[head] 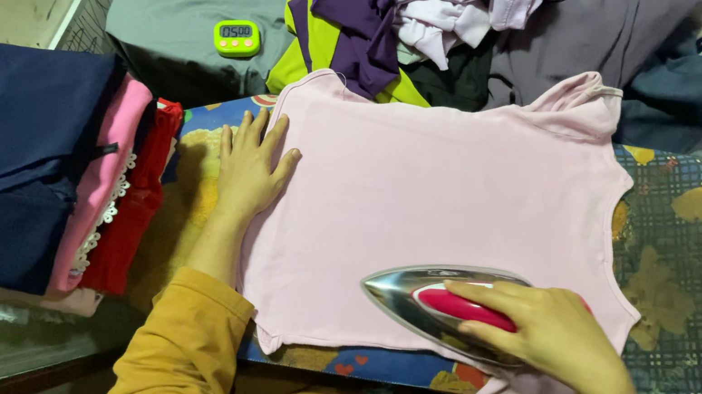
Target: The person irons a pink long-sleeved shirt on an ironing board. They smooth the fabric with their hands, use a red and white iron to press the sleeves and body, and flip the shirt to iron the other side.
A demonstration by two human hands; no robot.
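**Pressing the pale pink cotton top**

We keep the left hand flat and open on the pale pink cotton top, at its left edge, holding the cloth taut. The right hand grips the chrome iron with the pink handle, which rests on the top's near hem. We should glide it away from the flat hand.

Pink top under the iron

A pale pink top lies spread flat over a patterned blue and yellow cloth covering the worktop. The right hand grips the red handle of a shiny iron resting on the top near its front edge. The left hand lies flat, fingers spread, on the top's left edge. Folded clothes are stacked at the left end; a green timer and a heap of garments lie beyond the far edge.
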